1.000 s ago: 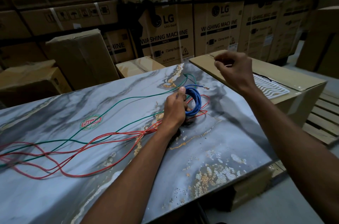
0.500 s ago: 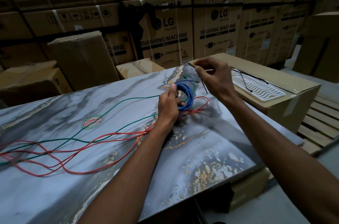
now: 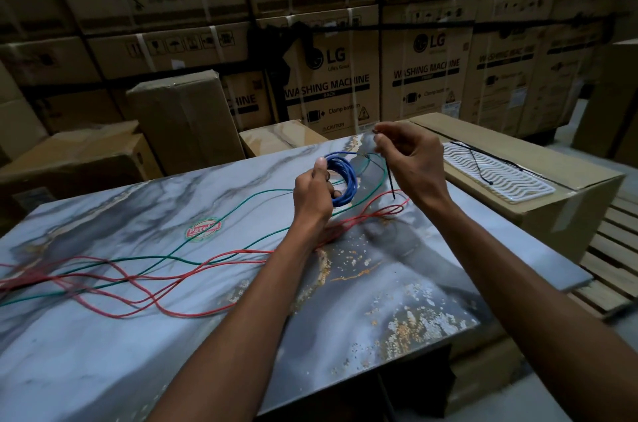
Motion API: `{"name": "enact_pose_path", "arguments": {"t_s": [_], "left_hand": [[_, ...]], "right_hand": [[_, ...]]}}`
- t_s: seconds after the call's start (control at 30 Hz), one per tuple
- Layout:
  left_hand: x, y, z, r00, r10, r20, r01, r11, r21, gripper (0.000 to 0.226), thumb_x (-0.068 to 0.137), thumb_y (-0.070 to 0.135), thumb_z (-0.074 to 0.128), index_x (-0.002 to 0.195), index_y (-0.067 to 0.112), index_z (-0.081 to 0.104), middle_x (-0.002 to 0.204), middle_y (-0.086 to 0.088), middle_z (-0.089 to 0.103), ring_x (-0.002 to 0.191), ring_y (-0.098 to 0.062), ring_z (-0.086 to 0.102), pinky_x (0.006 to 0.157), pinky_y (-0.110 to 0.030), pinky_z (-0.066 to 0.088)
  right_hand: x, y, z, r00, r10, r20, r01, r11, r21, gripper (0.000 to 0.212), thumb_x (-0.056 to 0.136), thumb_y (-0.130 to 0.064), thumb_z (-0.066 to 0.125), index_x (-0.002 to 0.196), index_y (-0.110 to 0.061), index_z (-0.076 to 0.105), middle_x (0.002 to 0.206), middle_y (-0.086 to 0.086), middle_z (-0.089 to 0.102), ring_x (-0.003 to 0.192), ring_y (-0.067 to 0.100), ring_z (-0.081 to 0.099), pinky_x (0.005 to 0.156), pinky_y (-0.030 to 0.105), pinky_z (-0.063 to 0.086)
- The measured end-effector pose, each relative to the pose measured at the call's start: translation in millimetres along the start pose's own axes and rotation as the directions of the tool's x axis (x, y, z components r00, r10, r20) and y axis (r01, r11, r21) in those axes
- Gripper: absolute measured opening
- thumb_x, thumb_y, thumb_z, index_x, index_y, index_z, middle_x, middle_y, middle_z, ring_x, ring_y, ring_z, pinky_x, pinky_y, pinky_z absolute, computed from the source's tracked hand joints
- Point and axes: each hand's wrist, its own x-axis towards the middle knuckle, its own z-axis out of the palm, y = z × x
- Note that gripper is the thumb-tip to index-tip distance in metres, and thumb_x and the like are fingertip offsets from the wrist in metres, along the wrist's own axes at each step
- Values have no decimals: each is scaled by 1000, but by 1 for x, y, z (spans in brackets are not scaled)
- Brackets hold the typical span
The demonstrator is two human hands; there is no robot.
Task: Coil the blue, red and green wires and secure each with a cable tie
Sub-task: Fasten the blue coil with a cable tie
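My left hand [image 3: 312,193] grips the coiled blue wire [image 3: 347,180], lifted slightly above the far part of the marble-patterned table [image 3: 103,335]. Just right of the coil, my right hand [image 3: 412,162] pinches a thin black cable tie [image 3: 389,176] that hangs down from its fingers. The red wire [image 3: 165,287] lies in loose long loops across the table's left and middle. The green wire [image 3: 221,228] runs uncoiled from the left edge toward the coil.
To the right stands a cardboard box [image 3: 569,211] carrying a white wavy tray [image 3: 497,176] with more black ties on it. Stacked washing-machine cartons [image 3: 345,86] line the back. A wooden pallet [image 3: 607,259] lies on the floor at right.
My right hand came back from over the box at right with a cable tie and now sits beside the coil. My left hand raised the blue coil off the table.
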Motion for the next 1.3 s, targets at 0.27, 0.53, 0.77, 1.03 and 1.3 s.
{"name": "enact_pose_path", "arguments": {"t_s": [0.27, 0.53, 0.77, 1.03, 1.3], "left_hand": [[1, 15, -51, 992, 115, -41, -109, 985, 131, 47, 107, 37, 36, 66, 16, 46, 54, 3, 42, 51, -14, 50, 63, -31, 40], [-3, 5, -88, 981, 173, -93, -146, 960, 239, 45, 107, 39, 36, 68, 20, 49, 55, 1, 49, 53, -15, 54, 55, -29, 38], [-3, -22, -106, 978, 157, -134, -114, 953, 280, 45, 106, 43, 37, 68, 22, 51, 51, 4, 51, 58, -21, 59, 60, -32, 41], [-2, -34, -113, 983, 96, -157, -62, 976, 207, 48, 105, 44, 37, 67, 18, 49, 54, 2, 49, 57, -19, 55, 64, -33, 40], [-3, -42, -116, 981, 57, -183, -23, 982, 186, 48, 105, 46, 38, 67, 19, 49, 52, 3, 48, 58, -22, 53, 66, -38, 42]], "right_hand": [[-2, -54, 20, 995, 30, 98, -55, 963, 265, 26, 102, -10, 58, 126, -12, 65, 99, 0, 75, 82, 10, 73, 73, 24, 60], [-32, -65, 61, 765, 309, 565, -599, 662, 450, 25, 97, 3, 60, 122, 2, 66, 105, 21, 76, 90, 24, 74, 78, 23, 60], [-45, -61, 73, 652, 382, 655, -739, 512, 437, 17, 94, 2, 63, 109, 2, 71, 104, 23, 75, 90, 23, 76, 77, 21, 61], [-52, -59, 77, 571, 430, 700, -784, 538, 309, 23, 97, -9, 63, 118, -6, 72, 93, 10, 75, 52, 5, 54, 44, 13, 41], [-60, -50, 84, 578, 520, 629, -760, 624, 182, 17, 95, -12, 66, 108, -7, 75, 95, 8, 77, 54, 7, 31, 46, 19, 26]]}}
